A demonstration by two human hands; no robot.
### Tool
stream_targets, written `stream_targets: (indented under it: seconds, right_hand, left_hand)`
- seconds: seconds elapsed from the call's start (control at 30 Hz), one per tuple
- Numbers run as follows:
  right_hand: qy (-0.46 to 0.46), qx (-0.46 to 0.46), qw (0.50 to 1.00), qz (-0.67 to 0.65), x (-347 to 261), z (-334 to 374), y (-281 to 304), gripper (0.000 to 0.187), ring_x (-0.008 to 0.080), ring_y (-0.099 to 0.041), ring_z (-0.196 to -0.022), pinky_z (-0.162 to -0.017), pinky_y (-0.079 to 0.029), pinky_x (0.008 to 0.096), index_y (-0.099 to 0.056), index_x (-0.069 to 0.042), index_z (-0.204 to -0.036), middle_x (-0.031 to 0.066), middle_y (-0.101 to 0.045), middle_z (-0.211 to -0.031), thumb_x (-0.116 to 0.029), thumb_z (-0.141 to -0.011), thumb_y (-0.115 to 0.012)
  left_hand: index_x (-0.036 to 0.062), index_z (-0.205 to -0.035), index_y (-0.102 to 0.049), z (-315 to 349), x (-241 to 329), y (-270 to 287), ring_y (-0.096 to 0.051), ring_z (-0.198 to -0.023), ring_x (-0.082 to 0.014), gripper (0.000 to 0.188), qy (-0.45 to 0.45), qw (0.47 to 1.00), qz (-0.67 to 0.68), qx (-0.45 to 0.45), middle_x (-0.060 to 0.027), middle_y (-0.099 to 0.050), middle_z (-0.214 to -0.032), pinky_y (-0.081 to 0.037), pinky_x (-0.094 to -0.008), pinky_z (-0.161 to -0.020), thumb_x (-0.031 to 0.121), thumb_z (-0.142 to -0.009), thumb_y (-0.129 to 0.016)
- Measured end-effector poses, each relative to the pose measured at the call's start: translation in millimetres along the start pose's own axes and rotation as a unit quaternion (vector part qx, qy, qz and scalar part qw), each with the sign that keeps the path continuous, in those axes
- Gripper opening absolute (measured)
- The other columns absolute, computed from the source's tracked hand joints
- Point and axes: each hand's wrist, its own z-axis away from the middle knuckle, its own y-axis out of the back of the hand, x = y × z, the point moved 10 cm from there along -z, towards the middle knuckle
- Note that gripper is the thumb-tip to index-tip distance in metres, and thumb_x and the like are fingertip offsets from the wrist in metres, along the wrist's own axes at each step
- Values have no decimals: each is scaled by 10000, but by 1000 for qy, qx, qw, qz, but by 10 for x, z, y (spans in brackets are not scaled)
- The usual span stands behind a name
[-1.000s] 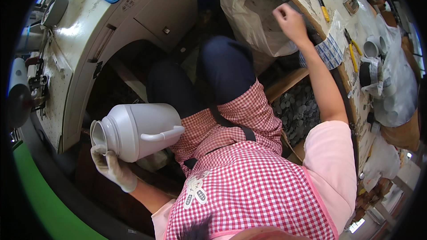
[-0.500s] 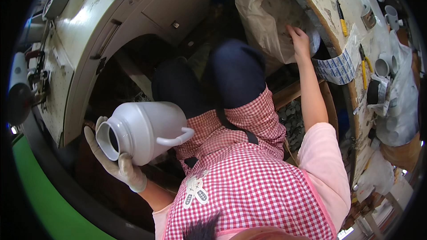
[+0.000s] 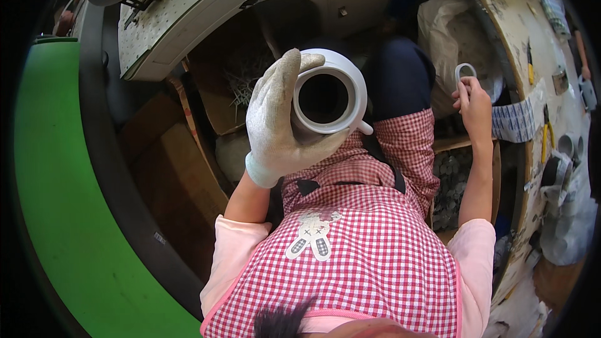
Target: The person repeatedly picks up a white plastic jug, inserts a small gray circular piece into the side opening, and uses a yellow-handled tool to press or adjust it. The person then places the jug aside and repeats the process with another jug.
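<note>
My left hand point(image 3: 275, 119), in a grey-white work glove, grips a white plastic jug point(image 3: 328, 94) around its neck. The jug's open mouth points straight up at the camera, and its handle sticks out at the lower right. My bare right hand point(image 3: 474, 101) is raised over my right knee and pinches a small white ring-shaped lid point(image 3: 464, 72) between its fingertips. I sit in a red-and-white checked apron point(image 3: 363, 244) with dark trousers.
A white machine housing point(image 3: 206, 19) curves across the top left, above a green surface point(image 3: 62, 213) and stacked cardboard point(image 3: 181, 169). A cluttered workbench point(image 3: 532, 87) with tools and cups runs down the right. A pale plastic bag point(image 3: 451, 37) lies beside my right knee.
My left hand has swung the jug up from my left side to the middle, mouth now facing the camera. My right hand came back from the bench holding the white ring-shaped lid.
</note>
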Motion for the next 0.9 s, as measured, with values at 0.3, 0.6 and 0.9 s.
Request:
stream_targets:
  seconds: [0.3, 0.6, 0.9]
  right_hand:
    - [326, -176, 796, -479, -2131, 900, 145, 294, 235, -757, -947, -870, -607, 400, -690, -11, -1240, 210, -721, -1210, -122, -986, -592]
    - [415, -135, 891, -127, -2695, 1339, -263, 330, 330, -740, -965, -829, -604, 365, -715, -15, -1131, 157, -727, -1136, 67, -814, -676]
    - [518, -57, 848, 102, -2783, 1412, -419, 225, 238, -761, -796, -671, -612, 336, -749, -27, -996, 126, -758, -963, -87, -779, -746]
  left_hand:
    - [-13, -1548, -404, 64, 145, -23, -634, -1264, -353, 1082, -24, 999, -34, 14, -147, -683, -1318, -494, -467, -1061, 256, -657, -956]
    - [-38, -1482, -495, 96, 305, -167, -659, -1213, -372, 1012, -38, 999, -32, -17, -152, -682, -1310, -487, -475, -1078, 277, -639, -957]
    - [-39, -1413, -562, 45, 312, -231, -672, -1199, -359, 934, -50, 998, -27, -14, -149, -699, -1291, -486, -490, -1086, 268, -625, -959]
